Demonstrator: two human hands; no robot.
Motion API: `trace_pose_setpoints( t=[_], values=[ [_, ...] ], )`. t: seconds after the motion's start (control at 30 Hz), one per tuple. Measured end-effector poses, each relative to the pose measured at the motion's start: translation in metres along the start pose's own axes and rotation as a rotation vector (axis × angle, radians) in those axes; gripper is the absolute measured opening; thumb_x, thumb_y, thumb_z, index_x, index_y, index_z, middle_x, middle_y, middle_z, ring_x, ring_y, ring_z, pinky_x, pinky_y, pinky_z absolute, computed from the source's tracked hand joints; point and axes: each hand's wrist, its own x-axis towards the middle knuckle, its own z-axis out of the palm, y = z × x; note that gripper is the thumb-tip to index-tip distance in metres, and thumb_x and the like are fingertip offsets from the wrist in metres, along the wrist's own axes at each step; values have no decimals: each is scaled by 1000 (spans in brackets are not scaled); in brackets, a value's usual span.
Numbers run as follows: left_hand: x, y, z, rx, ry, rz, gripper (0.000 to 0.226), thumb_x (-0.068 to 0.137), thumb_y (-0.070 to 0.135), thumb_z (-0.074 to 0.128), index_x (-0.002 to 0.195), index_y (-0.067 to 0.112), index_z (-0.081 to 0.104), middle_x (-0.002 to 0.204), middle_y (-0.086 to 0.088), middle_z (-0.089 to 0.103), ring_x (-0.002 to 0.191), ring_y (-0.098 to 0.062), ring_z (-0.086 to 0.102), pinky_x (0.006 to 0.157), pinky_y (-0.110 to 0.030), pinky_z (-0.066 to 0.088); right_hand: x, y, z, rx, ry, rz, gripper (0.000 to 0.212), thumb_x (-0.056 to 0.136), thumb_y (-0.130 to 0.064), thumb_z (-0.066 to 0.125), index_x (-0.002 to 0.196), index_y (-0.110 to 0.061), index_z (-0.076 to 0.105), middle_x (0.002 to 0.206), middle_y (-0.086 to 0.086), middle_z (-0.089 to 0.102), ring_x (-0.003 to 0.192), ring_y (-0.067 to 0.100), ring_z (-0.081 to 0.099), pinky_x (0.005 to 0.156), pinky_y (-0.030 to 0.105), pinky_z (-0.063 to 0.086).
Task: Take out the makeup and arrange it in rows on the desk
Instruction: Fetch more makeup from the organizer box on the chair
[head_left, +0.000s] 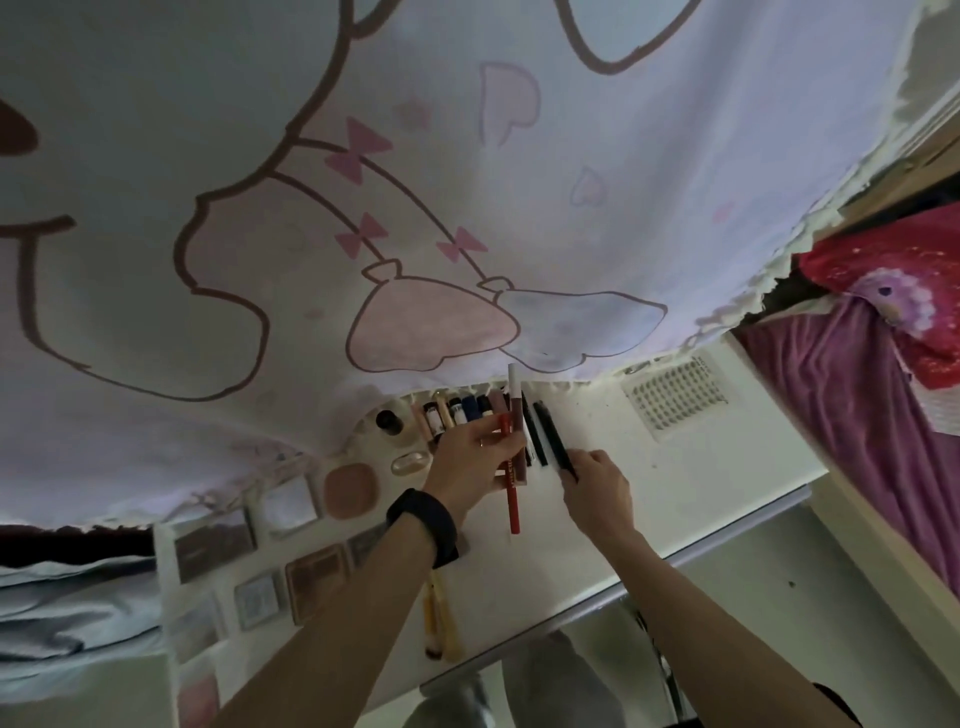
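A white desk (675, 467) carries makeup laid in rows. My left hand (475, 457), with a black band on its wrist, holds a red pencil (512, 506) and a brown-and-white pencil (515, 410) together above the desk. My right hand (597, 486) pinches the near end of a long black pencil (556, 439) that lies beside other dark pencils (535, 441). Behind them stands a row of small bottles and tubes (457, 410). Compacts and palettes (314, 574) lie to the left, with a round pink compact (349, 488) and a clear oval case (411, 461).
A large white curtain (415, 208) with a cartoon print hangs over the back of the desk. A white perforated sheet (675, 397) lies at the desk's right. Yellow tubes (436, 618) lie near the front edge. Purple and red bedding (883, 364) is on the right.
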Motion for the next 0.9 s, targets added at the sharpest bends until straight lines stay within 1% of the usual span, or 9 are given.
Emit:
trace_pose_setpoints(
  t=[0.13,0.3,0.4,0.47,0.57,0.63,0.7,0.8,0.9],
  values=[
    [4,0,1,-21,19,-17,14,94,9,66,107,10,73,88,-8,71,83,-24,70,80,-41,62,23,-11,-10,16,-14,-30,24,98,-25,55,115,-26,72,103,4,66,83,27,64,74,37,56],
    [4,-6,2,-29,37,-53,16,94,9,65,108,10,72,95,-10,72,92,-27,71,85,-45,60,34,-31,-16,160,-102,-7,31,99,-15,51,116,-26,75,105,4,71,84,22,63,76,33,56],
    [8,-9,3,-43,50,-71,19,94,9,66,112,9,72,100,-11,72,95,-29,71,84,-45,60,22,-32,-25,320,-76,74,29,99,-21,52,121,-21,72,114,1,74,98,21,68,89,30,54],
    [11,-10,6,-59,62,-87,21,93,9,66,113,9,71,104,-11,72,97,-27,70,82,-41,61,6,-29,-34,432,-60,118,28,98,-30,57,120,-22,72,109,-7,74,98,15,68,90,26,51],
    [14,-14,12,-82,67,-104,19,92,9,68,110,10,71,104,-10,73,94,-24,71,74,-33,62,-25,-34,-53,839,-248,181,23,98,-39,60,110,-23,72,101,-6,77,93,14,72,88,33,58],
    [16,-17,17,-82,52,-106,17,91,8,69,108,9,72,102,-11,75,91,-24,73,72,-32,61,-44,-39,-65,968,-410,145,22,99,-38,60,112,-24,71,101,-3,77,93,15,74,84,33,59],
    [19,-20,24,-66,45,-110,16,90,6,70,106,7,73,101,-13,75,91,-25,73,77,-35,62,-55,-40,-69,936,-401,77,15,98,-33,64,109,-27,71,96,-5,78,90,15,74,82,31,60],
    [21,-23,32,-67,42,-108,11,91,7,69,101,7,74,95,-10,76,88,-24,74,75,-32,61,-57,-35,-67,835,-262,40,9,96,-27,67,101,-31,72,87,-8,78,81,15,74,82,36,61],
    [28,-24,35,-96,95,-78,10,91,10,70,99,8,75,95,-10,76,91,-25,71,84,-35,59,-59,-28,-67,765,-254,77,14,97,-26,65,108,-23,73,85,-7,78,79,11,74,83,35,61]
  ],
)
